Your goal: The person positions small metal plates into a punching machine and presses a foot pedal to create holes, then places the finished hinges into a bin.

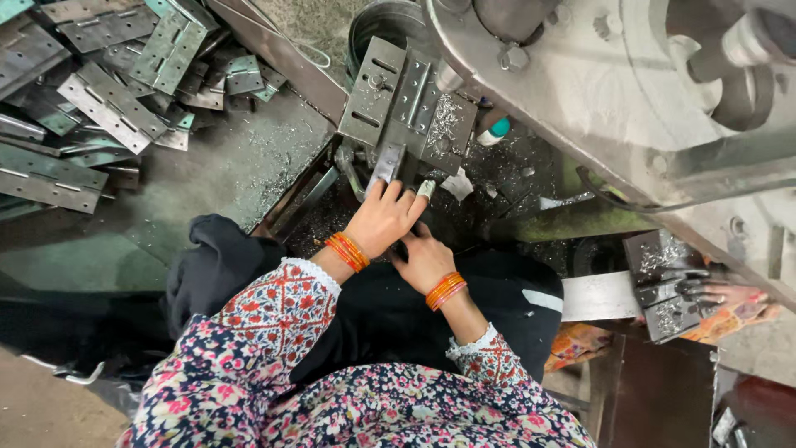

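Even, soft daylight falls from above, bright on the pale machine body (580, 75) beyond the fingers (396, 197). Just beneath the fingers the pit lies dim and shadowed. Focus stays sharp centrally; wide-angle stretching bends the frame's edges, corners slightly soft.

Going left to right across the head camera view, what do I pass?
Pile of metal hinges → left hand on a small metal piece → right hand → metal shavings on the die plate → another person's dark-gloved hand at far right.

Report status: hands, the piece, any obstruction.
Left hand on metal piece at the press fixture. Right hand low beside it, grip unclear. Metal shavings litter fixture.
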